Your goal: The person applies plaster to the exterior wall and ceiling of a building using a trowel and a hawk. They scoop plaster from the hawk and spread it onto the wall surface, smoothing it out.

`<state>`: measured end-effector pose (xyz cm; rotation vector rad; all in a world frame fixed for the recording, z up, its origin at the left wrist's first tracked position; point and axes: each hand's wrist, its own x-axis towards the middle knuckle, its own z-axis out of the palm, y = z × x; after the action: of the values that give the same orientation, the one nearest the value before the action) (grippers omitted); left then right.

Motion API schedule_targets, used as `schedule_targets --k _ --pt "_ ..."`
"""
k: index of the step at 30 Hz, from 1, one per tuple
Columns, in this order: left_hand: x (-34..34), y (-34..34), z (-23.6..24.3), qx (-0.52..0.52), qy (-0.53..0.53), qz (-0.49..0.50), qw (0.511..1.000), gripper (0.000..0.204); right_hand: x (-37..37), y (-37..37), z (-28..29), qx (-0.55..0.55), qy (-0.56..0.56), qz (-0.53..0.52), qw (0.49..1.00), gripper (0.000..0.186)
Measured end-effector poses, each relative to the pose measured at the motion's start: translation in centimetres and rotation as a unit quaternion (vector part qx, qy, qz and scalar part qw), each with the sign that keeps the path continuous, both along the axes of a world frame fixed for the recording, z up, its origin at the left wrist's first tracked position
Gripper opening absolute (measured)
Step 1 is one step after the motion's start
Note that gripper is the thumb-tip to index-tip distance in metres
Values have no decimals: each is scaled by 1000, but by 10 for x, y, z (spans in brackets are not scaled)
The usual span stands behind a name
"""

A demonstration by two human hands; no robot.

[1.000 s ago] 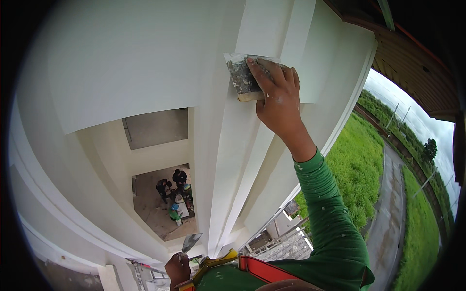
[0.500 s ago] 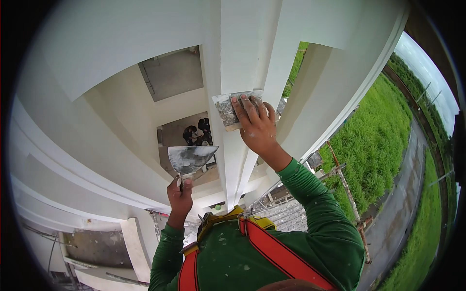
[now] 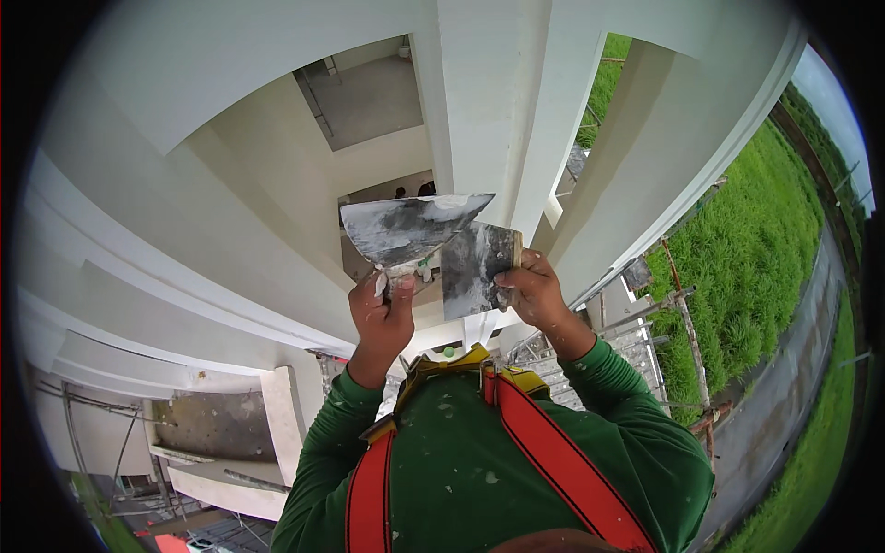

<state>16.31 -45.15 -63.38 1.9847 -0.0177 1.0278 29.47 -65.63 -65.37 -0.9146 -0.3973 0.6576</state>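
Note:
My left hand (image 3: 383,313) grips the handle of a wide putty knife (image 3: 410,230), its broad blade turned up and smeared with white filler along the top edge. Pinched by one side in my right hand (image 3: 542,288) is a flat rectangular scraper (image 3: 479,267), grey and streaked with white. The two blades meet or overlap in front of my chest; whether they touch I cannot tell. Behind them rises a white column (image 3: 479,111) with vertical ridges. Part of the putty knife's handle is hidden by my fingers.
Openings on both sides of the column show a grey floor (image 3: 369,92) and people lower down. Scaffold poles (image 3: 687,341) stand at the right, above grass (image 3: 737,249) and a road far below. Red harness straps (image 3: 572,461) cross my green shirt.
My right hand has come down off the column, bringing the scraper beside the putty knife. My left hand has risen slightly and moved right. The view has shifted too.

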Motion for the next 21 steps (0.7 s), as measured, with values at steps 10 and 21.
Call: schedule_targets --k 10,21 --pt "2 46 -50 320 -90 204 921 21 12 -29 160 235 -116 -92 961 48" --pt "-38 56 -113 187 28 221 957 20 100 27 564 -37 -760 -608 227 38"
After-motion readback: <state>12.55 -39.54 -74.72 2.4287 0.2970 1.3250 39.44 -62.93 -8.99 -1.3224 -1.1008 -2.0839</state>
